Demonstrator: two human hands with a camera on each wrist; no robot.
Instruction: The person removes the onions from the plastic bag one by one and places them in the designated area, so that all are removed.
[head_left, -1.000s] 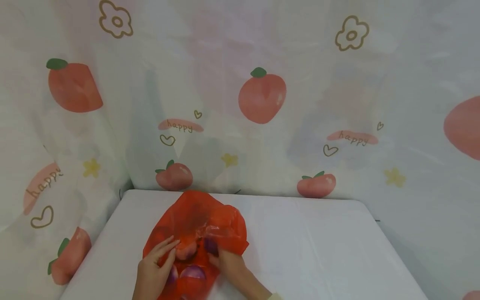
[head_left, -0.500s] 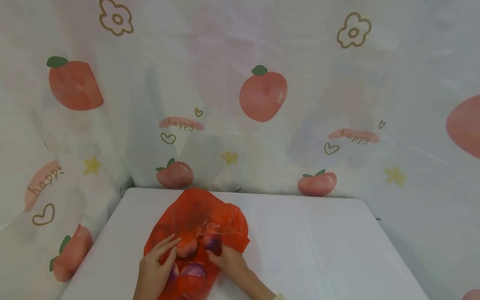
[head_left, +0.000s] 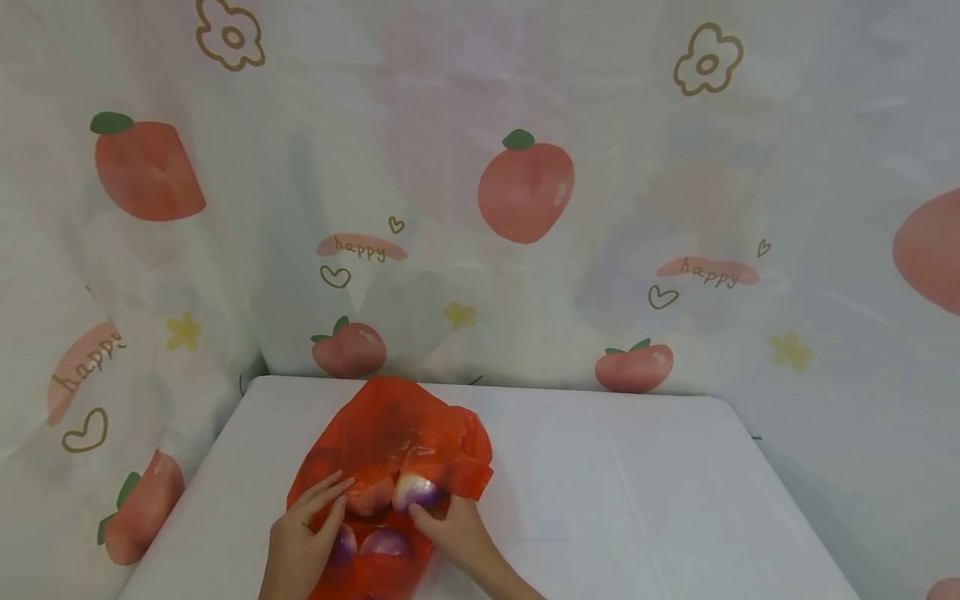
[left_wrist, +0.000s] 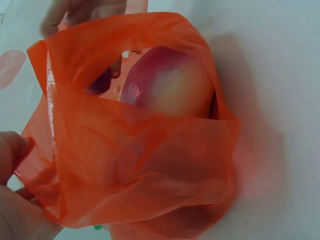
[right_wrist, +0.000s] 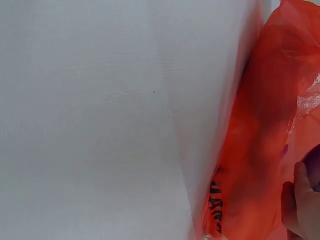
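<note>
An orange-red plastic bag (head_left: 390,417) lies on the white table with its mouth toward me. My left hand (head_left: 292,537) is at its left side; in the left wrist view, the thumb and fingers (left_wrist: 12,150) pinch the bag's edge. At the opening, my right hand (head_left: 465,529) holds a round purple-and-white thing (head_left: 414,490) between thumb and fingers; it shows dark purple in the right wrist view. Left of it is a pinkish round thing (head_left: 371,497). Two more purple-and-white balls (head_left: 385,542) sit lower in the bag, partly covered by the plastic.
The white table (head_left: 622,492) extends to the right of the bag. Behind and to the left hangs a pale curtain (head_left: 442,100) printed with peaches, flowers and lettering. Black print (right_wrist: 216,205) shows on the bag's side in the right wrist view.
The round thing in my right hand has come into fuller view at the bag's mouth and turned from its purple side to its white side. My left hand has barely shifted.
</note>
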